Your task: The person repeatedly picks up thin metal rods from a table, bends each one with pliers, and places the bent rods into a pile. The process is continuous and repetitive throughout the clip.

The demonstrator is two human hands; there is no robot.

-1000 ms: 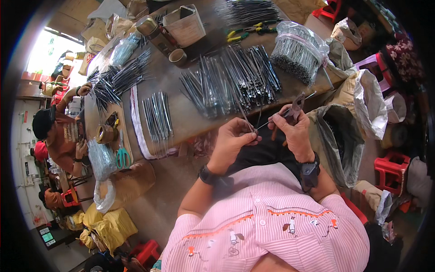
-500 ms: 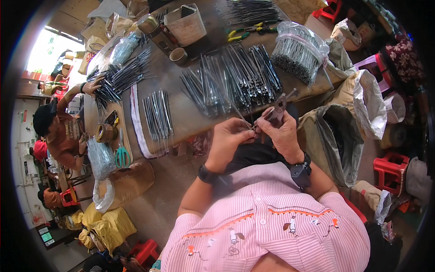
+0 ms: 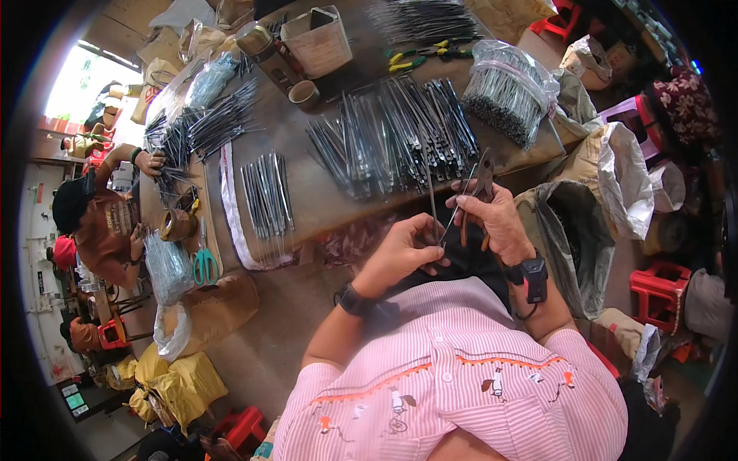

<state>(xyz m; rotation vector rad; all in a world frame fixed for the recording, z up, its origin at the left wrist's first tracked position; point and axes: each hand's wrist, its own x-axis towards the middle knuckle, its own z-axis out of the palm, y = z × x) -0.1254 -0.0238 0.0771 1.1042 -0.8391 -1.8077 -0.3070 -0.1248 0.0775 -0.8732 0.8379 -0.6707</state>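
While the long wooden workbench point(image 3: 307, 196) carries nearly everything in view, the work itself happens off its near edge, over the person's lap. Largest on the bench: a wide spread of dark metal rods point(image 3: 392, 142) laid in loose rows, a clear bag of cut wire pieces point(image 3: 503, 92) at the far right, and a smaller rod bundle point(image 3: 265, 192) to the left. A co-worker in a brown shirt point(image 3: 108, 230) sits at the left end. An open sack point(image 3: 573, 230) stands just beside the person's right knee.

Right hand point(image 3: 500, 223): closed around a pair of pliers point(image 3: 480, 180), nose pointing up and away, handles in the palm. Left hand point(image 3: 403, 253): fingers curled, pinching the lower end of a thin wire point(image 3: 452, 219) that runs up toward the plier nose. Whether the jaws actually bite the wire, I cannot tell.

Risks, as judged: the wire is thin and springy, so a loose pinch could let it flick free or drop into the lap or sack. Left fingertips sit close to the plier nose; a slipped squeeze could nip them. A sharp wire end could prick the palm.
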